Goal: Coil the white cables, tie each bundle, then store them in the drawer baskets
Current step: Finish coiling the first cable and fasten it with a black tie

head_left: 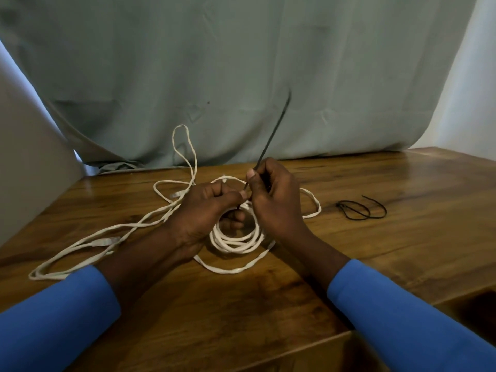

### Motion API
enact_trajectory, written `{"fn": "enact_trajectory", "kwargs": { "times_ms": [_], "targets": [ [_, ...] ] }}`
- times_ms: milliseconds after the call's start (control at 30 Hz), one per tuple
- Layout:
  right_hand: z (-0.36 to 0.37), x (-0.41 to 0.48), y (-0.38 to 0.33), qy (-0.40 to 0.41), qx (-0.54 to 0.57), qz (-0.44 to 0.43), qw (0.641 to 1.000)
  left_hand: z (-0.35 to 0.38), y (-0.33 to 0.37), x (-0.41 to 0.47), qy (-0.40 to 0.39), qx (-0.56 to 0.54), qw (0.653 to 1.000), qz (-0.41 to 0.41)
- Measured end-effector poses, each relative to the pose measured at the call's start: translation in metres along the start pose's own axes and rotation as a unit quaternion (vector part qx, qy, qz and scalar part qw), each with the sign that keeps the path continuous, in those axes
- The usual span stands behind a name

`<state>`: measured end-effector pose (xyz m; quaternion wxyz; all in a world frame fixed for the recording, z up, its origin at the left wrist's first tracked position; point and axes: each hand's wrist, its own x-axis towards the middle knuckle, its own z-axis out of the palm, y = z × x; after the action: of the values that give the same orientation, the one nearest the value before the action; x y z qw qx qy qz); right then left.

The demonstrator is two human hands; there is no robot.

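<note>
While both hands meet over the middle of a wooden table (402, 237), we see the left hand (206, 210) curled round the far side of a white cable coil (236, 244). Two of its fingers show through the ring, and its thumb tip presses beside the foot of a black tie (273, 130). The right hand (273, 200) pinches that tie between thumb and bent fingers. The strip slants up and to the right out of the grip, its tip blurring into the grey-green cloth (241, 63) hung behind the table. Where tie meets coil is hidden between the two thumbs, so we cannot tell whether it is looped round the strands. The coil rests on the table just in front of the person. A loose cable (80, 247) sprawls from the left hand toward the table's left edge and throws a tall loop (185, 146) up against the cloth. Its plugs (107, 240) are too soft to show any marking. Spare ties (359, 209) lie in a small dark tangle well to the right of the hands, their number unclear. Blue sleeves (53, 318) are cut off by the lower edge, and a dark recess (477, 315) at the lower right corner is too dim to make out.
</note>
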<state>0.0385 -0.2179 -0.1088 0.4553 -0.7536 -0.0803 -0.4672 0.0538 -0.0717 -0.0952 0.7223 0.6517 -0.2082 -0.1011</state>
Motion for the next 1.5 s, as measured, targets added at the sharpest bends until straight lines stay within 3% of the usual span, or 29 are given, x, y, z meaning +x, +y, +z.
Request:
{"fn": "enact_trajectory", "kwargs": {
  "times_ms": [200,367,467,600,667,1000,1267,1500],
  "targets": [
    [-0.004,0.003,0.001,0.041,-0.003,-0.019,0.999,0.007,-0.005,-0.007,-0.005,0.0,1.0,0.005],
    [-0.004,0.005,0.001,0.047,0.04,0.035,0.997,0.006,-0.003,-0.005,0.0,-0.004,0.999,0.041],
    [-0.005,-0.002,-0.003,-0.007,0.041,0.026,0.999,0.006,-0.005,-0.005,0.038,-0.003,0.997,0.066],
    [-0.009,-0.011,-0.007,-0.148,0.029,-0.051,0.987,-0.003,0.0,-0.001,0.12,-0.02,0.989,0.087],
    [-0.005,-0.013,-0.006,-0.169,0.005,-0.084,0.982,-0.008,0.004,0.0,0.135,-0.044,0.986,0.085],
    [0.004,-0.01,-0.001,-0.12,0.048,-0.046,0.991,-0.007,0.004,0.005,0.13,-0.069,0.986,0.083],
    [0.007,-0.012,-0.009,-0.1,-0.045,-0.157,0.982,-0.009,0.008,0.007,0.157,-0.082,0.979,0.1],
    [0.0,-0.009,-0.004,-0.128,-0.058,-0.153,0.978,-0.021,0.012,0.008,0.119,0.073,0.981,0.132]
  ]
}}
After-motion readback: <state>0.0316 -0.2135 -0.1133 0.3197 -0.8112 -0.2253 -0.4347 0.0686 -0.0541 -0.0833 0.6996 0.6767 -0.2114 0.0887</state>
